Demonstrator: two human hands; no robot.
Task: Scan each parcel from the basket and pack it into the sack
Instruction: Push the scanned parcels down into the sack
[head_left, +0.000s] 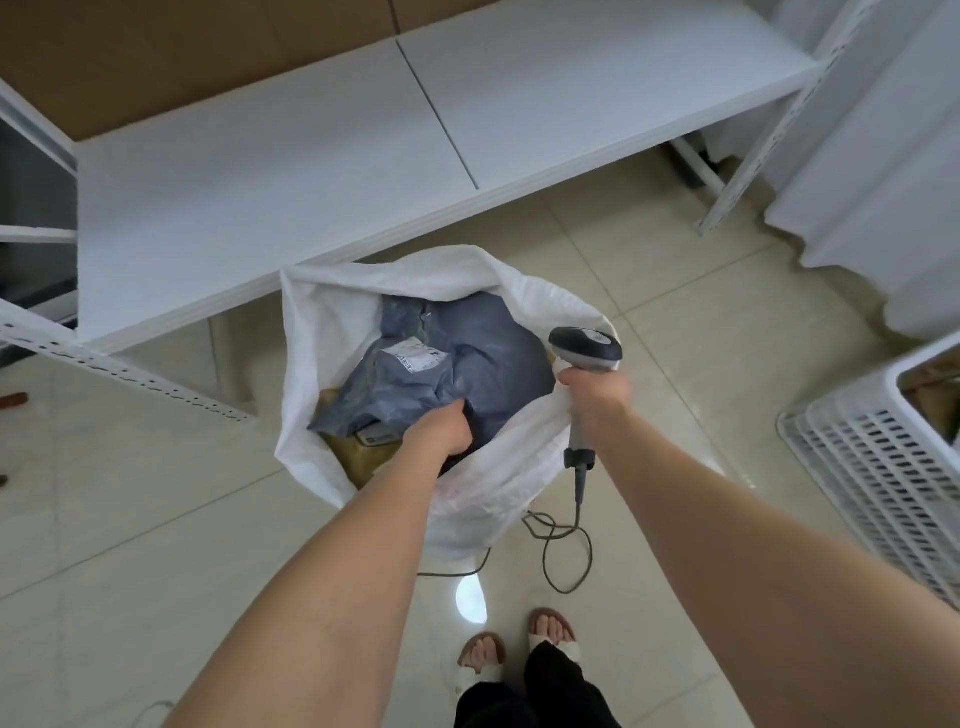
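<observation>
A white woven sack (332, 332) stands open on the tiled floor below me. Inside lies a grey plastic parcel (467, 358) with a white label, on top of brown cardboard parcels (358, 452). My left hand (441, 431) reaches into the sack and grips the near edge of the grey parcel. My right hand (597, 397) holds the grey barcode scanner (584, 348) by its handle at the sack's right rim; its cable (561, 540) loops on the floor. It seems to pinch the sack's edge too. A white slatted basket (883, 457) stands at the right edge.
A low white shelf (311, 171) runs across behind the sack, with perforated metal uprights at left and right. White fabric hangs at the far right. My sandalled feet stand just behind the sack. Tiled floor spreads to the left.
</observation>
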